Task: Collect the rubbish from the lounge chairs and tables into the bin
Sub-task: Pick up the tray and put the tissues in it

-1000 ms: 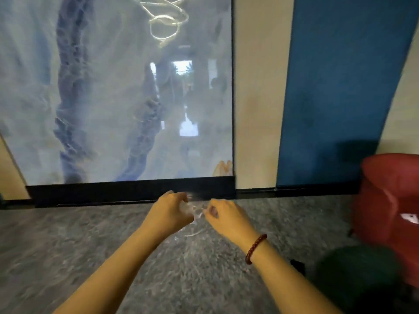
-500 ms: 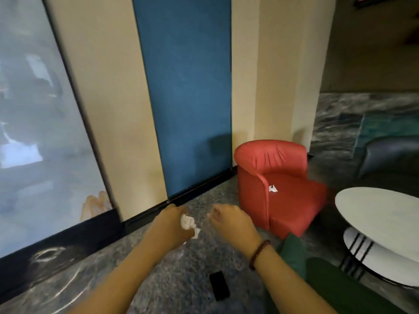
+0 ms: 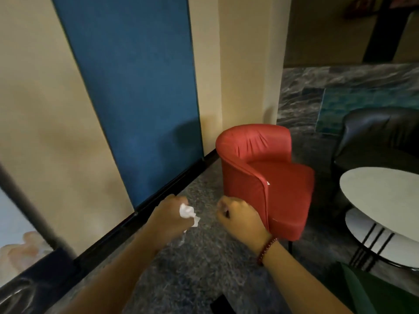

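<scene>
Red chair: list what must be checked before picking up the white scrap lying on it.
1. Target seen: ok, white scrap lies on the red chair.
2. A free left hand: not ok, it grips a crumpled tissue.
3. A free right hand: cannot tell, fingers curled.
4. Sight of the bin: not ok, none in view.
5. Chair near enough: ok, it stands just beyond the right hand.

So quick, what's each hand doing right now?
Left hand: closed on a crumpled white tissue.
Right hand: closed fist, nothing visible inside.
</scene>
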`<state>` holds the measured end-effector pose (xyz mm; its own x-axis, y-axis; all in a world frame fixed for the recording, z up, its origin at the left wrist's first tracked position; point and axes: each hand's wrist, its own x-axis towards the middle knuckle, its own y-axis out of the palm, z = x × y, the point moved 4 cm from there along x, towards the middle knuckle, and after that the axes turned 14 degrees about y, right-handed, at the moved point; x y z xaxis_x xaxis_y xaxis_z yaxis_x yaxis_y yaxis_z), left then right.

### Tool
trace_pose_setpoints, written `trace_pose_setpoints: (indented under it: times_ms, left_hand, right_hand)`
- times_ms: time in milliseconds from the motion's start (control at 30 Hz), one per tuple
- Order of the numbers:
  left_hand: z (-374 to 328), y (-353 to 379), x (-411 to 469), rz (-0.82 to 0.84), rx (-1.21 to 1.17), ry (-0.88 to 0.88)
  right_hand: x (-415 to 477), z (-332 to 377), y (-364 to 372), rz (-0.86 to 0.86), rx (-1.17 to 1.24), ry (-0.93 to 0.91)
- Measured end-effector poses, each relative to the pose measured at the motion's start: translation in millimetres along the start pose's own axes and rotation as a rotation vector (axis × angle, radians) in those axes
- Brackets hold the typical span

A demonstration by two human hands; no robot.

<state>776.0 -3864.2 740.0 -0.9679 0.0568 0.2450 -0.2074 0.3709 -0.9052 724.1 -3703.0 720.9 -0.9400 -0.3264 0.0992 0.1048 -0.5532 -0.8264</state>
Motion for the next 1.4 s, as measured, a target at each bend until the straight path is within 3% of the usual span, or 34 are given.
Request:
trace_pose_setpoints:
  times_ms: [200,433,567,733,1033,1200,1400]
  left_hand:
    - [126.3,77.0,91.1,0.144,-0.261,0.048]
    - [237.6,213.9,146.4,0.348,-0.324,0.054]
    - [286.8,341.6,139.6,0.445,-0.329,0.070]
    - [342.8,515.0,89.6,0.545,-0.392,-0.048]
    - [406.8,743.2,-4.2,0.703,-0.424,-0.060]
    - [430.8,794.1,-17.2,0.699,-0.404,-0.062]
    - [442.1,807.2,-22.3,0.731,-0.369,-0.101]
  right_hand:
    - [106.7,-32.8,109.3,-0.034,-0.047,0.278]
    - [147.7,-118.4,241.6,0.017,-0.013,0.590]
    - [140.8,-200.0,356.6,0.146,-0.012,0.752]
    - [114.8,-305.2,510.1,0.280,-0.050,0.906]
    - [63.3,-446.0,715.0,0.434,-0.177,0.930]
    - [58.7,-479.4,784.4,0.535,-0.303,0.875]
    - [52.7,-481.3,803.0,0.409,-0.335,0.849]
